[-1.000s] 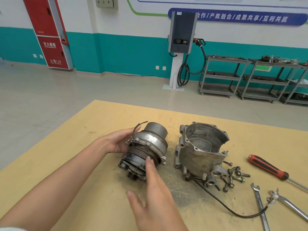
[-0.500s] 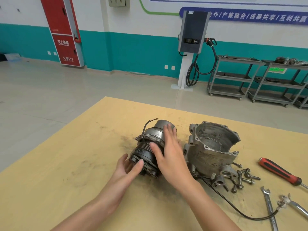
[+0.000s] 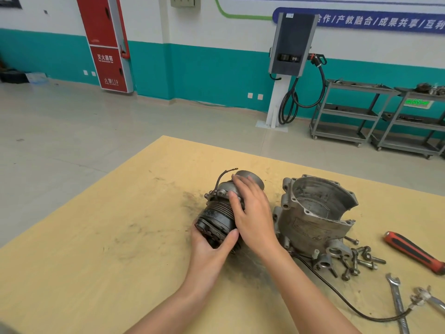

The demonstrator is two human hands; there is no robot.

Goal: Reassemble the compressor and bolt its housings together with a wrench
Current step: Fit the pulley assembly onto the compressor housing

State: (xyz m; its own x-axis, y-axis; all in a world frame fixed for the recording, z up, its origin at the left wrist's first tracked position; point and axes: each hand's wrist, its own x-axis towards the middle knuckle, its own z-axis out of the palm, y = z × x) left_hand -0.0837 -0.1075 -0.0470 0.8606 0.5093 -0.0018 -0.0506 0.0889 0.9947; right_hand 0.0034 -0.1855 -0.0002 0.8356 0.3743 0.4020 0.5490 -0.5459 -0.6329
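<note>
The compressor's front section (image 3: 218,214), a black grooved pulley on a grey metal body with a short wire, lies tilted on the yellow table (image 3: 101,237). My left hand (image 3: 212,249) cups its pulley end from below. My right hand (image 3: 252,213) lies over its right side, fingers curled on the body. The open grey housing (image 3: 315,213) stands just to the right, apart from it. Several loose bolts (image 3: 358,259) lie at the housing's foot. Two wrenches (image 3: 397,302) rest at the lower right.
A red-handled screwdriver (image 3: 414,251) lies at the right edge. A black cable (image 3: 337,292) runs from the housing to a connector near the wrenches. Dark grease smears the table around the parts. Grey shelf carts (image 3: 349,112) and a charger post stand by the far wall.
My left hand has gone from behind the compressor body to under its pulley end. My right hand has moved from the near end up onto its right side. The view shifted left.
</note>
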